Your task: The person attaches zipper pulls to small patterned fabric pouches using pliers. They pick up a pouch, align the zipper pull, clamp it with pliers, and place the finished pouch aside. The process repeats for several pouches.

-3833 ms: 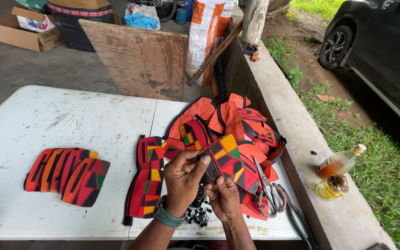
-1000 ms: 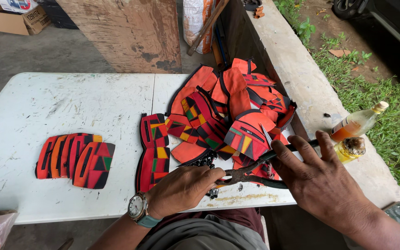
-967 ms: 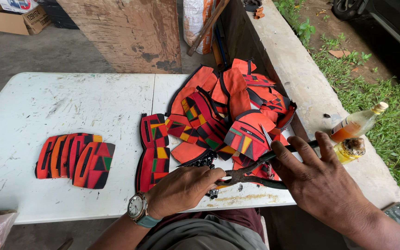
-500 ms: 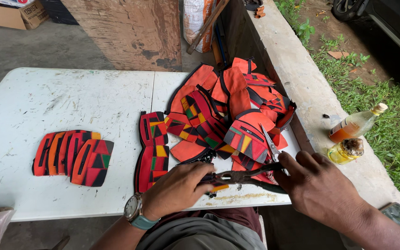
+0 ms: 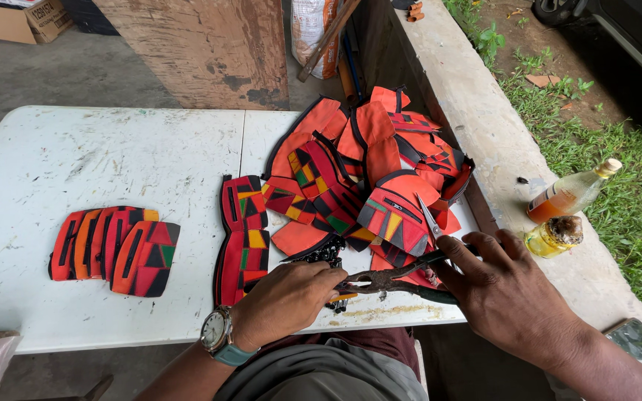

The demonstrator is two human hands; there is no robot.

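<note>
My left hand (image 5: 287, 301), with a watch on the wrist, rests fingers curled at the front edge of the white table (image 5: 113, 163), touching a dark pair of pliers (image 5: 380, 281) and small black pieces (image 5: 326, 254). My right hand (image 5: 507, 297) lies over the tools at the table's right corner, its fingers by a pair of scissors (image 5: 431, 220) with blades pointing away. A heap of red, orange and patterned fabric pieces (image 5: 365, 171) fills the table's right part. A narrow stack of patterned pieces (image 5: 243, 238) lies just left of my left hand.
A fanned row of red patterned pieces (image 5: 113, 251) lies at the table's left. On the concrete ledge (image 5: 477, 111) to the right stand a bottle of amber liquid (image 5: 570, 193) and a small jar (image 5: 555, 235). A wooden board (image 5: 202, 48) leans behind the table. A phone (image 5: 637, 343) lies low right.
The patterned piece held earlier is back on the table. My right hand has drawn in from the ledge side onto the tools, and my left hand has closed in on the pliers.
</note>
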